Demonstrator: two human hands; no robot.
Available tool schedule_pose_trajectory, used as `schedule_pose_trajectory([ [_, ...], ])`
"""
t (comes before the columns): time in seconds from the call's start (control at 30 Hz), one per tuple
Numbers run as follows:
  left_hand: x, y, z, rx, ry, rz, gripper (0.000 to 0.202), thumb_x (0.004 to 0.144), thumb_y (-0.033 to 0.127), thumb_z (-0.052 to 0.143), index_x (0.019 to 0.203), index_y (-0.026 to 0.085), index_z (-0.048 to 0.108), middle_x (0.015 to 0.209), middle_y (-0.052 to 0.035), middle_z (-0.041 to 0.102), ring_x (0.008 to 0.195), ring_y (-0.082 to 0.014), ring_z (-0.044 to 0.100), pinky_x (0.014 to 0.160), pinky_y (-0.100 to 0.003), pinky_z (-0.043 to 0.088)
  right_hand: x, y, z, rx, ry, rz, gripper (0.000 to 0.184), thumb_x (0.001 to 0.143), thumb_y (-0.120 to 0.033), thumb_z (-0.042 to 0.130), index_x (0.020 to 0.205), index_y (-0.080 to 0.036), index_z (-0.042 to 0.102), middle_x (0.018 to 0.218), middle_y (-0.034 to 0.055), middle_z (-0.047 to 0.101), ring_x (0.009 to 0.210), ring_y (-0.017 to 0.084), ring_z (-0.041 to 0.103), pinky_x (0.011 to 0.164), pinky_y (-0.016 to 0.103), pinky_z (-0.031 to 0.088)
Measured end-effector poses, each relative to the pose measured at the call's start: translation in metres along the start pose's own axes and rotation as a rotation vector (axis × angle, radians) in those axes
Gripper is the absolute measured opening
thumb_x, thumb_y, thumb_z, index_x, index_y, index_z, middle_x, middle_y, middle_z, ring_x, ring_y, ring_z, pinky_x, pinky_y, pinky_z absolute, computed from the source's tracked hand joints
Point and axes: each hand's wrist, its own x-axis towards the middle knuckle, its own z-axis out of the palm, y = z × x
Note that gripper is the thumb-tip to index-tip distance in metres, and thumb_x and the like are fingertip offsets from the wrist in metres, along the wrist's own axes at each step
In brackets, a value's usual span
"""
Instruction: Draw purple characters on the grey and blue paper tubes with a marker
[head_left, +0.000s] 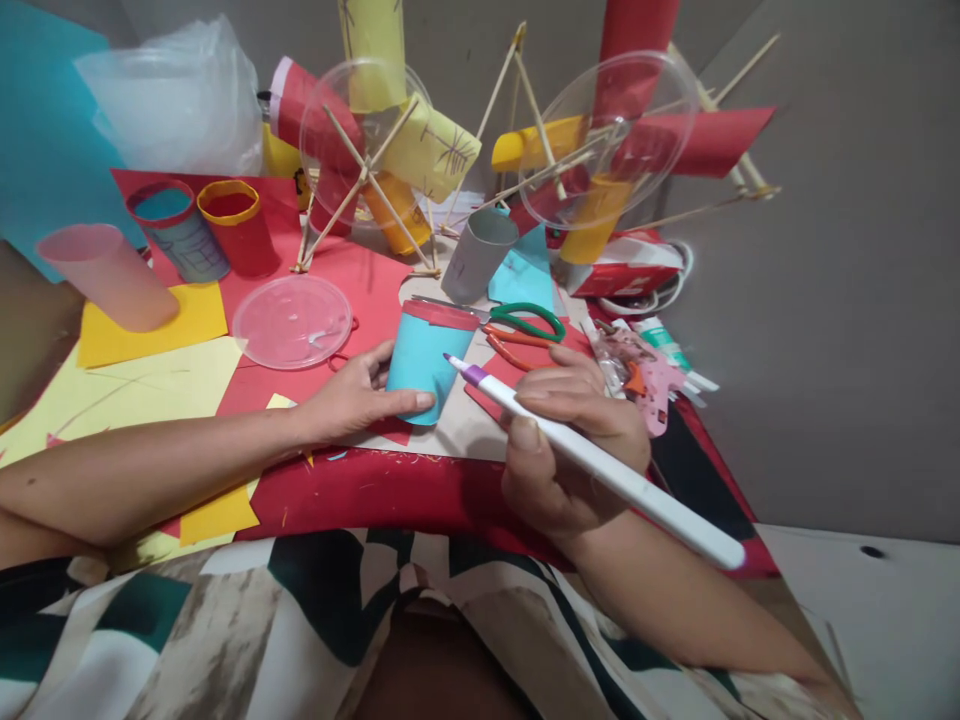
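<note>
My left hand [358, 392] grips a light blue paper cup [427, 362] with a red rim band, holding it tilted on the red paper. My right hand [570, 440] holds a white marker [600, 465] with a purple tip, the tip almost touching the cup's side. Both hands rest near the table's front edge, above my patterned lap.
Green and orange scissors [525, 330] lie just behind the cup. A clear plastic lid [292, 320], a pink cup [105, 275], blue and red paper cups [210, 230], a grey cup [480, 252], stick-and-paper wheel models [375, 150], yellow paper sheets [150, 370] and glue tubes [667, 350] crowd the table.
</note>
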Motion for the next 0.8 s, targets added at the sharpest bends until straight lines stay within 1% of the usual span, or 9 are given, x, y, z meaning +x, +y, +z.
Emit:
schedule_pose_trajectory([
  [0.17,0.0008,-0.0011,-0.0012,-0.016,-0.014,0.008,0.068,0.069,0.041,0.102,0.125,0.018,0.069,0.116,-0.0084,0.079,0.107,-0.0269,0.074,0.099,-0.042,0.059,0.0021,0.0010,-0.0017,0.012,-0.015,-0.009,0.011,0.093,-0.023,0.068,0.102,-0.027,0.066,0.077,-0.0054,0.072,0.070,0.019,0.072,0.100,0.055,0.060],
  [0.33,0.0014,-0.0007,-0.0029,-0.002,-0.023,0.017,0.067,0.070,0.041,0.101,0.123,0.017,0.069,0.117,-0.0099,0.080,0.108,-0.0284,0.075,0.098,-0.042,0.060,0.0018,0.0029,-0.0047,-0.015,-0.049,-0.050,0.014,0.091,-0.022,0.070,0.104,-0.027,0.067,0.079,-0.0063,0.073,0.068,0.016,0.070,0.101,0.051,0.059],
  [0.53,0.0011,0.0004,-0.0024,-0.030,-0.028,0.013,0.070,0.069,0.039,0.102,0.126,0.017,0.068,0.116,-0.0084,0.081,0.106,-0.0270,0.076,0.098,-0.041,0.061,0.0014,0.0019,-0.0064,-0.053,-0.040,-0.091,0.018,0.092,-0.020,0.069,0.108,-0.027,0.067,0.078,-0.0052,0.071,0.069,0.016,0.070,0.099,0.048,0.060],
  [0.67,0.0027,0.0000,-0.0024,-0.051,-0.025,0.006,0.069,0.068,0.038,0.103,0.125,0.018,0.069,0.121,-0.0096,0.081,0.113,-0.0291,0.075,0.101,-0.042,0.061,0.0034,-0.0013,-0.0033,-0.085,-0.029,-0.092,0.017,0.093,-0.022,0.066,0.109,-0.029,0.066,0.077,-0.0054,0.069,0.071,0.019,0.072,0.096,0.051,0.062],
  [0.8,0.0035,-0.0004,-0.0019,-0.069,-0.008,0.007,0.073,0.062,0.037,0.106,0.123,0.017,0.070,0.120,-0.0096,0.081,0.114,-0.0299,0.075,0.103,-0.043,0.060,0.0033,-0.0007,-0.0015,-0.074,-0.036,-0.088,0.019,0.092,-0.023,0.067,0.111,-0.029,0.067,0.077,-0.0055,0.069,0.071,0.020,0.073,0.101,0.056,0.062],
])
